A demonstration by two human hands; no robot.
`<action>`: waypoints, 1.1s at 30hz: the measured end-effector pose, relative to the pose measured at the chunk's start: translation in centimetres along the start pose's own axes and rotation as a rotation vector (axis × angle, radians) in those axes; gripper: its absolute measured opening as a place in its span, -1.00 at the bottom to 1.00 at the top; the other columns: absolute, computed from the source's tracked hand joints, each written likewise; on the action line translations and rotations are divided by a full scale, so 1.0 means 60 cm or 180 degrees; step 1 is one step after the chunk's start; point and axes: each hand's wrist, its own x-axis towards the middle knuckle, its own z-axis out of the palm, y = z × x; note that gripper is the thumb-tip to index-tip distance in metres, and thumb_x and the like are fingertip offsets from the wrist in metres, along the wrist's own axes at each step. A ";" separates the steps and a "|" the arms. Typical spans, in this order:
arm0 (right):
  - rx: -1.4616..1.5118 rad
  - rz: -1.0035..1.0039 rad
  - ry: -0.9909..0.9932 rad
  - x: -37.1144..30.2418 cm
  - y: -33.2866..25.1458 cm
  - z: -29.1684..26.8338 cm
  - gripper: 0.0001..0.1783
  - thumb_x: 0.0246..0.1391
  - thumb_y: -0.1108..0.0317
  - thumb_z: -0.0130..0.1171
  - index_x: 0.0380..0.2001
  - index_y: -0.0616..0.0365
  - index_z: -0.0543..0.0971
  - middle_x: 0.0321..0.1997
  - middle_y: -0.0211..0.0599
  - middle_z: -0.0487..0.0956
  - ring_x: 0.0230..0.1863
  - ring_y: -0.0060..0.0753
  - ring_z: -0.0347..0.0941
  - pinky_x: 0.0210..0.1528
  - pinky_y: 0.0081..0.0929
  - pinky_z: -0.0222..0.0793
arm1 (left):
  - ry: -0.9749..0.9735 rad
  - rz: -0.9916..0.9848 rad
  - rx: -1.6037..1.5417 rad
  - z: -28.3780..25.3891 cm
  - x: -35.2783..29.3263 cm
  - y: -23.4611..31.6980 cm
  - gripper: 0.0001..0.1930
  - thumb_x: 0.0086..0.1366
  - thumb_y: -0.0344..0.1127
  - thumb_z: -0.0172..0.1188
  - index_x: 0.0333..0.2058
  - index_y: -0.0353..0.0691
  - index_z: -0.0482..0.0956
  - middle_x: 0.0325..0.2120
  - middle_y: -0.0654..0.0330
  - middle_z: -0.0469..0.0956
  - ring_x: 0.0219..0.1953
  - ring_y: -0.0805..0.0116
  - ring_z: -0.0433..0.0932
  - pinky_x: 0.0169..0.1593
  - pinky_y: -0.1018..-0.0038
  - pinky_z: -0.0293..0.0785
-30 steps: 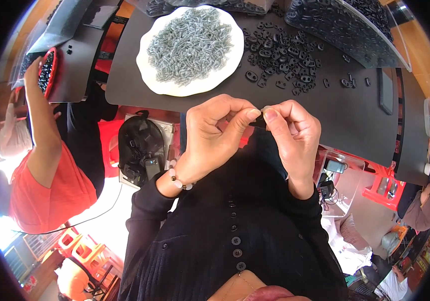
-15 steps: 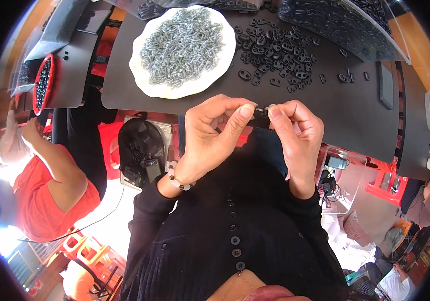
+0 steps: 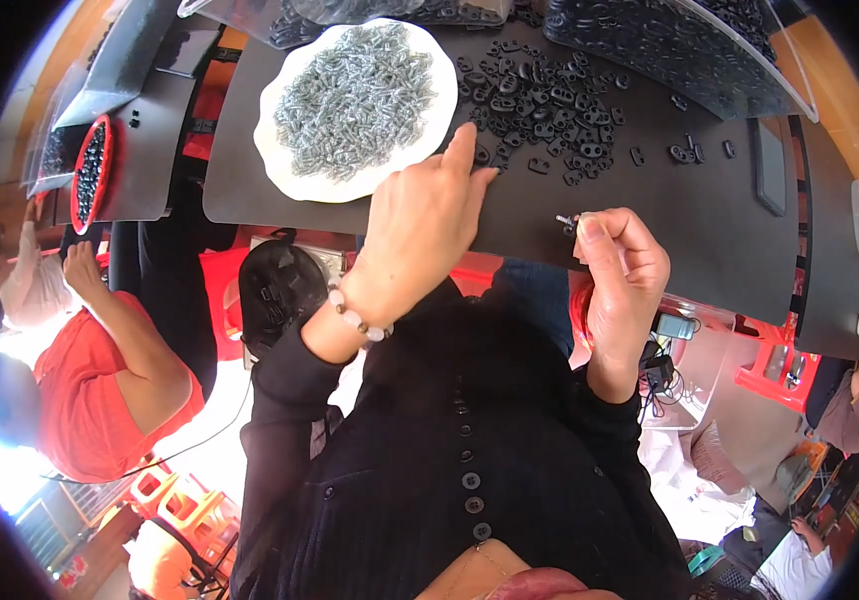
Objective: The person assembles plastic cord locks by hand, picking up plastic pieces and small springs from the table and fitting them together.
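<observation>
My right hand (image 3: 621,275) pinches a small metal spring (image 3: 564,219) with a dark bit beside it, between thumb and fingertips. Most of that dark bit is hidden by the fingers. My left hand (image 3: 414,215), with a beaded bracelet at the wrist, is over the table's near side with index finger and thumb stretched apart, and nothing shows between them. Its fingertips are at the near left edge of a pile of small black plastic pieces with holes (image 3: 549,105). Beside that hand stands a white scalloped plate (image 3: 284,180) heaped with small metal springs (image 3: 354,105).
Clear plastic bins (image 3: 689,60) of black parts stand along the far side. A dark flat tray-like thing (image 3: 768,165) lies on the right of the dark table (image 3: 689,225). A co-worker in red (image 3: 114,390) sits at left, near a red bowl (image 3: 92,175) of black pieces.
My left hand has left the spring and moved up and leftward, its fingers opening toward the black pile. My right hand has shifted slightly right, keeping the spring in its pinch.
</observation>
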 end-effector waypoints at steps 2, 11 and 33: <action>-0.0010 -0.0038 0.0042 -0.001 0.001 -0.004 -0.89 0.21 0.45 0.22 -0.38 0.28 0.58 -0.47 -0.51 0.50 -0.42 -0.79 0.30 -0.33 -0.76 0.19 | -0.0089 -0.0030 0.0176 0.001 0.006 -0.002 -0.73 0.30 -0.21 0.21 -0.14 -0.27 0.54 -0.63 0.03 0.52 -0.55 -0.07 0.56 -0.50 0.16 0.44; -0.0036 -0.0067 -0.0017 0.003 0.004 -0.010 -0.89 0.21 0.45 0.22 -0.37 0.28 0.59 -0.47 -0.51 0.51 -0.42 -0.79 0.31 -0.34 -0.76 0.19 | 0.0421 0.0154 0.0045 0.005 -0.013 -0.003 -0.79 0.19 -0.28 0.34 -0.26 -0.26 0.67 -0.61 0.08 0.53 -0.63 0.10 0.51 -0.53 0.34 0.37; -0.0129 -0.0068 0.0006 0.001 0.004 -0.004 -0.90 0.22 0.46 0.21 -0.34 0.29 0.59 -0.46 -0.52 0.51 -0.44 -0.81 0.30 -0.38 -0.79 0.16 | 0.0204 0.0135 -0.0140 -0.022 -0.033 0.004 -0.78 0.11 -0.33 0.41 -0.27 -0.24 0.65 -0.51 0.17 0.53 -0.60 0.29 0.52 -0.50 0.44 0.42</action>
